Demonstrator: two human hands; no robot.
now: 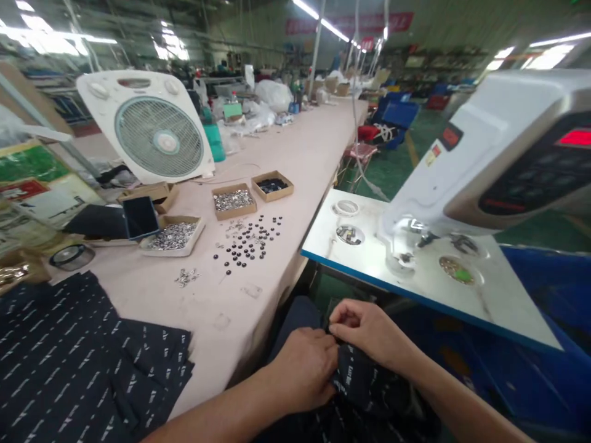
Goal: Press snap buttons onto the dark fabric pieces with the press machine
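Observation:
Dark printed fabric (364, 381) with white lettering lies over my lap, below the front edge of the machine table. My left hand (307, 366) is closed on its upper edge, fingers curled under and partly hidden. Close beside it, my right hand (362, 326) pinches at the same edge with thumb and forefinger; whether a small part sits between those fingertips I cannot make out. A white snap-fastening machine (462, 178) with a red display stands to the right, its working head above a white tabletop (360, 261) with blue edging.
Black round caps (244, 249) and silver bits (187, 278) lie loose on the long table (305, 154). Cardboard boxes of metal parts (233, 200) and black parts (272, 186) stand behind them. A white fan (152, 126) is at the back left; more printed fabric (69, 363) covers the near left.

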